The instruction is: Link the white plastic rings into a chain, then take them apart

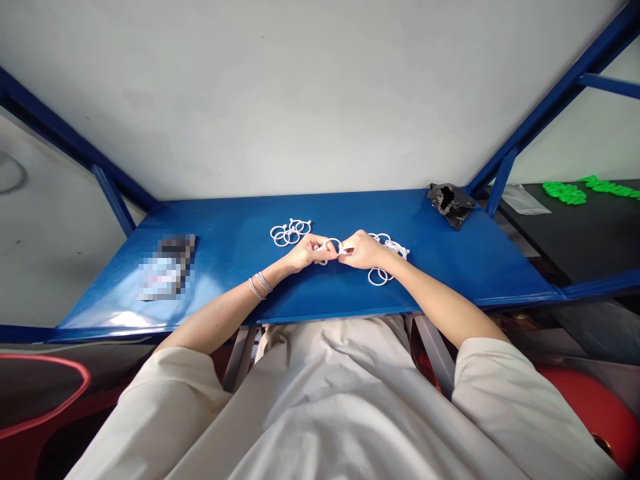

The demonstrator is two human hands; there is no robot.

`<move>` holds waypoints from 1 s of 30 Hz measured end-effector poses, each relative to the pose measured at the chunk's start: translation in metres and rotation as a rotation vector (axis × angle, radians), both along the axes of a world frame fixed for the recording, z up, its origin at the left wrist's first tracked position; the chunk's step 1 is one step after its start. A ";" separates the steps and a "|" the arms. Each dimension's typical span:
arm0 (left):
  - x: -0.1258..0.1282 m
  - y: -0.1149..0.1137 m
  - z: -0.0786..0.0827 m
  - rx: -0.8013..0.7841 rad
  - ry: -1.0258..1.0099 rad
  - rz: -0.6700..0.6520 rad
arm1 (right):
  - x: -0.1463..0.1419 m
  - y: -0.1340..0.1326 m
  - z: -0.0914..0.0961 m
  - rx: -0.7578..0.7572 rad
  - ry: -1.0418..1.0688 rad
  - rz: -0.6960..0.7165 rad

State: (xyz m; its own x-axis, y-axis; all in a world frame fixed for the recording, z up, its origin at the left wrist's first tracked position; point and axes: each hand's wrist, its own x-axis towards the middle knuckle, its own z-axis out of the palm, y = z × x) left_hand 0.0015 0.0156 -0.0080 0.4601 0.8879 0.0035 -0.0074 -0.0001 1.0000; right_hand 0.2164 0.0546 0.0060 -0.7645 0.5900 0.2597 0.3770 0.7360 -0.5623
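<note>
I have my left hand [311,253] and right hand [364,249] almost meeting over the blue table [230,233], near its front edge, with a white ring [334,239] between them. Fingertips and thumb of each hand are pinched together on white plastic, the left on one side of the ring and the right on the other, so I have it clamped from both sides. Being round, the ring gives me no clear long axis; its exposed curve arches up and away from me, spanning from one set of fingertips to the other. A small white bit shows at my right fingertips, roughly in line with the gap between my hands, but I can't tell which way its end points. My fingers cover the ring's sides, and a second white loop peeks out below my left fingers, too small to say whether it is joined on. A loose cluster of rings [293,231] lies just beyond my left hand. The heap of rings [397,248] beside my right hand is partly hidden behind the hand and wrist, its overlapping loops hard to separate. Farther left, a pixelated item [165,267] is unreadable.
</note>
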 end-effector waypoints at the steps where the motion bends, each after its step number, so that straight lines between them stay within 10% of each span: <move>1: 0.002 0.000 -0.002 -0.012 -0.030 0.033 | 0.000 0.000 0.000 -0.004 -0.001 -0.005; 12: 0.019 -0.007 0.002 -0.074 -0.354 0.121 | -0.003 0.010 -0.004 0.015 0.014 -0.091; 30: 0.014 -0.003 0.003 -0.218 -0.231 0.172 | -0.004 0.004 0.004 0.203 -0.293 -0.037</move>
State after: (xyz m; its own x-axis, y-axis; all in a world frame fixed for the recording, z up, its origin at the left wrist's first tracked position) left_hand 0.0151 0.0121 -0.0055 0.3133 0.9435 -0.1079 -0.2513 0.1920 0.9487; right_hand 0.2127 0.0584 0.0098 -0.8029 0.5776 0.1475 0.5291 0.8044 -0.2703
